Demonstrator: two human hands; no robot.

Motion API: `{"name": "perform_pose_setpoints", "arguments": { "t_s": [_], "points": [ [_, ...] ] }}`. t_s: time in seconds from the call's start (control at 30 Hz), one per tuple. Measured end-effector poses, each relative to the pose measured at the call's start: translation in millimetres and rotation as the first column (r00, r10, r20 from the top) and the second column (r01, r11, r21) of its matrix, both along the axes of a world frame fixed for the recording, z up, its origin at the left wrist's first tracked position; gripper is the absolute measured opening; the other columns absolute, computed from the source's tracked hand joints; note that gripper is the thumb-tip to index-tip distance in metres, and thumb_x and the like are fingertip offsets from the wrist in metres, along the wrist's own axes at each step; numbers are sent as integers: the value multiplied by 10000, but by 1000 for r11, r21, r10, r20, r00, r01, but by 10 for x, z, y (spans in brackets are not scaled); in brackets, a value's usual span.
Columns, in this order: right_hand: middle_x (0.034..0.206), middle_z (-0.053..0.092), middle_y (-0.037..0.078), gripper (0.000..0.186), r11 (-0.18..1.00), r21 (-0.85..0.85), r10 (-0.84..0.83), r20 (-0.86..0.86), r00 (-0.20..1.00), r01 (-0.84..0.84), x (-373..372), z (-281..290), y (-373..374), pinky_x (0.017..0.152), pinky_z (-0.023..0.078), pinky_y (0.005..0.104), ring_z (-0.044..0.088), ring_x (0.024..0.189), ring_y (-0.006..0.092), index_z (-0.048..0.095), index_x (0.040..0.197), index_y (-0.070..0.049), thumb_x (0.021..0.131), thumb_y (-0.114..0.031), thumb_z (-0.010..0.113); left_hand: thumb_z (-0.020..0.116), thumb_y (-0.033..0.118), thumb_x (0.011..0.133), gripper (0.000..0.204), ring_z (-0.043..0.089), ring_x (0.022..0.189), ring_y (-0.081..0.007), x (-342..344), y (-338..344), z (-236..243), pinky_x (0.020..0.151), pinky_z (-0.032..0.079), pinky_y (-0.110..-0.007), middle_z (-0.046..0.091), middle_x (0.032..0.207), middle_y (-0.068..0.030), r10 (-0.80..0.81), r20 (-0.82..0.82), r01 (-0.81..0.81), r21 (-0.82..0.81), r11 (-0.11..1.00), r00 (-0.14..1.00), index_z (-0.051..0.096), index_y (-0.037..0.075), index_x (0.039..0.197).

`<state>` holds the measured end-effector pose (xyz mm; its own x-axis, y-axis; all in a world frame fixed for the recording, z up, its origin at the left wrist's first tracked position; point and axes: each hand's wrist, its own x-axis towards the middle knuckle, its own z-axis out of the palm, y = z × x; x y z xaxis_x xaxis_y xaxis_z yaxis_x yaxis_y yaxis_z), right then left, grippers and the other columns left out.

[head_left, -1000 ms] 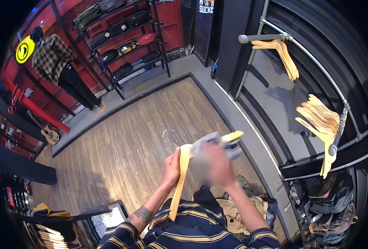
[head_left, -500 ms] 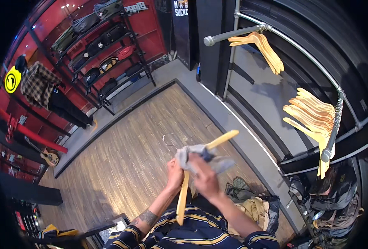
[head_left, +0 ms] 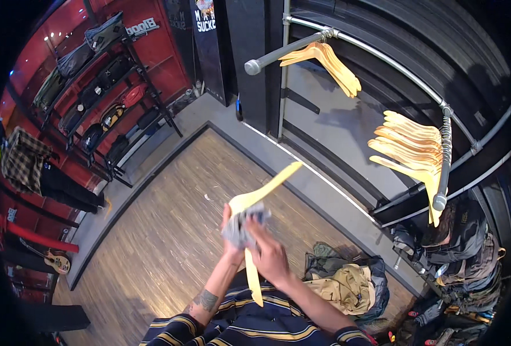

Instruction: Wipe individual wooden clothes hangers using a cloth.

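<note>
A pale wooden clothes hanger [head_left: 270, 185] is held up in front of my chest, tilted, with one arm reaching up to the right and the other pointing down toward my striped shirt. My left hand [head_left: 232, 247] is closed around the hanger's middle, partly behind a crumpled grey cloth [head_left: 237, 232]. With its fingers pressed on that cloth, my right hand [head_left: 271, 257] holds it against the hanger; its fingertips are a little blurred. The cloth hides the centre of the hanger.
Several wooden hangers [head_left: 411, 141] hang on a grey pipe rail [head_left: 444, 155] at the right, with more hangers [head_left: 327, 62] farther back. Folded clothes [head_left: 345, 287] lie on the floor right of me. A black shelf rack [head_left: 102, 98] with bags stands at the far left.
My view has swung to the right. The grey cloth is bunched closer around the hanger's middle, baring more of its upper arm. My right hand has moved lower along the hanger.
</note>
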<state>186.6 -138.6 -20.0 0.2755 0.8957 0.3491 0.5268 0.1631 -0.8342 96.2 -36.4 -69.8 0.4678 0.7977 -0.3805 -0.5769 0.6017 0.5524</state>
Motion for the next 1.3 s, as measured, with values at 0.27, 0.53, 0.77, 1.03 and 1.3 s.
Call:
{"name": "perform_pose_setpoints", "arguments": {
  "t_s": [0.27, 0.53, 0.77, 1.03, 1.3],
  "points": [
    [1436, 548, 147, 384, 963, 121, -268, 350, 898, 241, 685, -98, 1075, 1191, 294, 489, 431, 1404, 346, 600, 1348, -74, 966, -112, 590, 388, 422, 1085, 528, 621, 887, -117, -150, 214, 208, 873, 479, -279, 677, 1059, -53, 116, -540, 74, 317, 945, 834, 636, -29, 1199],
    [1456, 508, 169, 475, 798, 109, -443, -562, 699, 593, 436, -148, 1421, 1095, 387, 346, 487, 1324, 218, 448, 1452, 15, 1076, -275, 467, 383, 368, 1096, 516, 645, 1108, -191, 40, 379, 156, 945, 484, -287, 665, 1193, -129, 76, -144, -47, 196, 979, 987, 564, -80, 1278],
    [1166, 662, 153, 384, 955, -205, -297, -667, 683, 215, 24, -490, 1159, 931, 475, 346, 630, 1082, 230, 539, 1306, 6, 1067, -288, 478, 397, 352, 1098, 440, 556, 993, -97, 296, 619, -32, 881, 449, -248, 637, 1084, -39, 416, -495, 45, 682, 730, 763, 587, -29, 1213],
    [1279, 591, 242, 468, 972, -229, -96, -170, 981, 55, -28, -725, 227, 963, 476, 451, 593, 1165, 423, 462, 1452, -68, 999, -169, 515, 368, 390, 1090, 448, 637, 952, -137, 228, 806, -166, 937, 582, -422, 630, 1127, -65, 255, -195, -209, 227, 951, 947, 540, 2, 1233],
    [1058, 643, 143, 568, 867, -445, -131, 232, 964, 225, 278, -238, -345, 716, 559, 473, 687, 872, 395, 555, 1335, -192, 830, -351, 759, 389, 376, 1083, 454, 626, 1118, -206, 499, 552, -230, 974, 565, -507, 614, 1237, -114, 224, -113, -208, 140, 968, 968, 522, -7, 1287]
  ]
}}
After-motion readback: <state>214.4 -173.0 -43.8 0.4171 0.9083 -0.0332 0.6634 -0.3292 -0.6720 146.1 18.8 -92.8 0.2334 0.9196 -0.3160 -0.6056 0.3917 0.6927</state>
